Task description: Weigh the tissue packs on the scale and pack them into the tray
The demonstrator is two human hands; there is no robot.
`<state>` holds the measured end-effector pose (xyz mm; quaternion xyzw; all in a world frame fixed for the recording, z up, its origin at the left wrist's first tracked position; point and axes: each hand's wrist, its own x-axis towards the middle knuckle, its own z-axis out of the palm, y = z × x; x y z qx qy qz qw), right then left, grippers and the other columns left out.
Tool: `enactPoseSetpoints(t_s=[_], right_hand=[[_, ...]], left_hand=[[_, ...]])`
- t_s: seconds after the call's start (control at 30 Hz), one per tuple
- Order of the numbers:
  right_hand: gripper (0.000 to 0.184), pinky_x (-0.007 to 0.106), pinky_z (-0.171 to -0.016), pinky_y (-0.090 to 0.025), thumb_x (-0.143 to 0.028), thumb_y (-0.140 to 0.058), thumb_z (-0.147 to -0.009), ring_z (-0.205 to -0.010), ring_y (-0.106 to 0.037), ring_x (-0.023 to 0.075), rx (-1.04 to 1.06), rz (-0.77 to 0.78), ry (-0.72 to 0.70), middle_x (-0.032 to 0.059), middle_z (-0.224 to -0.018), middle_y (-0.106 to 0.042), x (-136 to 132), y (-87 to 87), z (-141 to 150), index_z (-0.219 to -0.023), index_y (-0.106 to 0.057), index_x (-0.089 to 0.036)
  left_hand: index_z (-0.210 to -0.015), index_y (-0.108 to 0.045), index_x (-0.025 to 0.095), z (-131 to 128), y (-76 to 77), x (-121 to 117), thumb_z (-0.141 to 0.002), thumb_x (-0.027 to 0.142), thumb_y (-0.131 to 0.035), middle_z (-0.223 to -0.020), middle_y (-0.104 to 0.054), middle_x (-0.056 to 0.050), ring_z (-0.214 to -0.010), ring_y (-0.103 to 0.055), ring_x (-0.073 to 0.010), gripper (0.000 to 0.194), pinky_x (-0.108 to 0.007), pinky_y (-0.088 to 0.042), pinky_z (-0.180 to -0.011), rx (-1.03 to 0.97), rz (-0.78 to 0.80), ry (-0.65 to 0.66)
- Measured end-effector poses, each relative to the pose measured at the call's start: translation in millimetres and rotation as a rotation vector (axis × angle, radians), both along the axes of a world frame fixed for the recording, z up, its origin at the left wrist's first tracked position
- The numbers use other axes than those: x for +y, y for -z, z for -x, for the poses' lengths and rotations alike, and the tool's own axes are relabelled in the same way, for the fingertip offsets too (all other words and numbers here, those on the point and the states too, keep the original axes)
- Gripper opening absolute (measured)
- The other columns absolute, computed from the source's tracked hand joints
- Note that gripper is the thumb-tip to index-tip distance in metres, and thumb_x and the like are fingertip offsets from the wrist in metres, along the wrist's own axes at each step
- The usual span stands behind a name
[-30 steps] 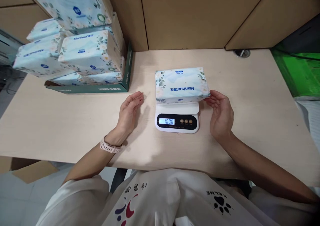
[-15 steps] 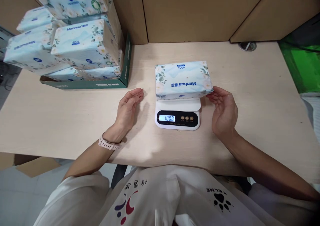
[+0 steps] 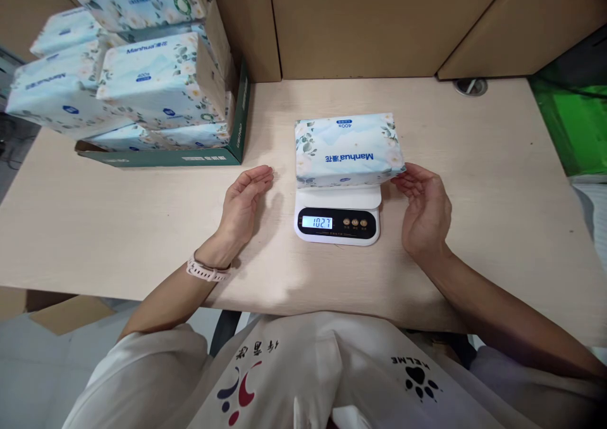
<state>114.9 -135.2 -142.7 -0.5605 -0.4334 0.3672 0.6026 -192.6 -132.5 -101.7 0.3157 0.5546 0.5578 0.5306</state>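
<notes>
A pale blue floral pack of tissues (image 3: 348,147) lies on the plate of a white digital kitchen scale (image 3: 337,226), its print upside down to me. The scale's lit display reads about 102.7. To the pack's left, my left hand (image 3: 244,201) rests on its edge on the table, open, fingers stretched out and apart from the pack. My right hand (image 3: 424,207) is at the pack's right end, open with fingers loosely curved. Its fingertips are at the pack's lower right corner; I cannot tell whether they touch it.
Several more tissue packs (image 3: 152,81) are stacked in a green open carton (image 3: 190,157) at the left. Brown panels (image 3: 355,24) stand along the table's back edge, with a round cable hole (image 3: 470,87) before them. A bright green item (image 3: 576,125) is at the right.
The scale's display has gone from 100.0 to 102.7. Both hands and the tissue pack have hardly moved; the view has shifted very slightly.
</notes>
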Motion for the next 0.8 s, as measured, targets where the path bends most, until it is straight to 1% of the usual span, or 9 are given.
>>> enactPoseSetpoints(t_s=[0.17, 0.23, 0.4, 0.5, 0.6, 0.7, 0.8], right_hand=[[0.047, 0.050, -0.114, -0.057, -0.061, -0.052, -0.105, -0.115, -0.076, 0.0225, 0.023, -0.003, 0.007, 0.0060, -0.120, -0.079, 0.0, -2.8, 1.4, -0.121, -0.076, -0.024], [0.047, 0.050, -0.114, -0.056, -0.060, -0.053, -0.104, -0.115, -0.076, 0.0227, 0.027, -0.007, -0.003, 0.0062, -0.121, -0.080, 0.0, -3.4, 1.7, -0.121, -0.076, -0.023], [0.043, 0.059, -0.118, -0.054, -0.060, -0.054, -0.105, -0.118, -0.075, 0.0284, 0.015, -0.045, -0.023, 0.0075, -0.121, -0.080, 3.1, 4.3, -2.2, -0.120, -0.078, -0.028], [0.046, 0.060, -0.117, -0.054, -0.064, -0.051, -0.106, -0.118, -0.074, 0.0311, -0.007, -0.071, -0.039, 0.0097, -0.121, -0.080, 7.0, 11.3, -5.0, -0.120, -0.079, -0.029], [0.051, 0.057, -0.117, -0.054, -0.067, -0.052, -0.105, -0.115, -0.074, 0.0290, 0.021, -0.075, -0.036, 0.0103, -0.120, -0.080, 11.0, 13.3, -4.4, -0.119, -0.078, -0.025], [0.060, 0.051, -0.116, -0.056, -0.075, -0.051, -0.102, -0.112, -0.076, 0.0249, 0.033, -0.057, -0.015, 0.0080, -0.117, -0.080, 14.5, 10.2, -1.0, -0.120, -0.076, -0.023], [0.066, 0.047, -0.113, -0.057, -0.082, -0.049, -0.099, -0.110, -0.077, 0.0231, 0.034, -0.052, 0.036, 0.0070, -0.113, -0.080, 18.9, 6.9, 1.9, -0.116, -0.075, -0.023]], left_hand=[[-0.101, -0.082, 0.021, 0.4, 1.0, 0.7, -0.079, 0.017, -0.080, -0.118, -0.082, -0.008, -0.121, -0.075, -0.0251, 0.023, -0.048, -0.047, -0.130, -0.011, 0.000, -0.004], [-0.101, -0.082, 0.021, 1.0, 1.6, 1.1, -0.079, 0.017, -0.079, -0.117, -0.082, -0.008, -0.119, -0.075, -0.0245, 0.022, -0.048, -0.047, -0.130, -0.017, 0.000, -0.006], [-0.101, -0.080, 0.020, 3.9, 5.0, 3.7, -0.083, 0.016, -0.076, -0.118, -0.081, -0.010, -0.120, -0.076, -0.0245, 0.019, -0.048, -0.049, -0.128, -0.029, -0.003, 0.003], [-0.099, -0.079, 0.018, 5.9, 7.5, 5.9, -0.082, 0.015, -0.076, -0.117, -0.081, -0.011, -0.118, -0.076, -0.0240, 0.018, -0.048, -0.049, -0.128, -0.041, -0.014, 0.006], [-0.098, -0.079, 0.018, 7.0, 8.2, 7.9, -0.082, 0.015, -0.077, -0.112, -0.082, -0.010, -0.115, -0.076, -0.0219, 0.017, -0.045, -0.050, -0.127, -0.043, -0.015, 0.015], [-0.095, -0.078, 0.017, 6.8, 6.4, 9.6, -0.081, 0.012, -0.075, -0.107, -0.081, -0.009, -0.110, -0.076, -0.0195, 0.015, -0.041, -0.052, -0.124, -0.059, -0.005, 0.008], [-0.092, -0.077, 0.015, 5.6, 3.8, 10.6, -0.081, 0.008, -0.071, -0.102, -0.079, -0.008, -0.104, -0.076, -0.0177, 0.015, -0.038, -0.053, -0.121, -0.086, 0.004, -0.008]])
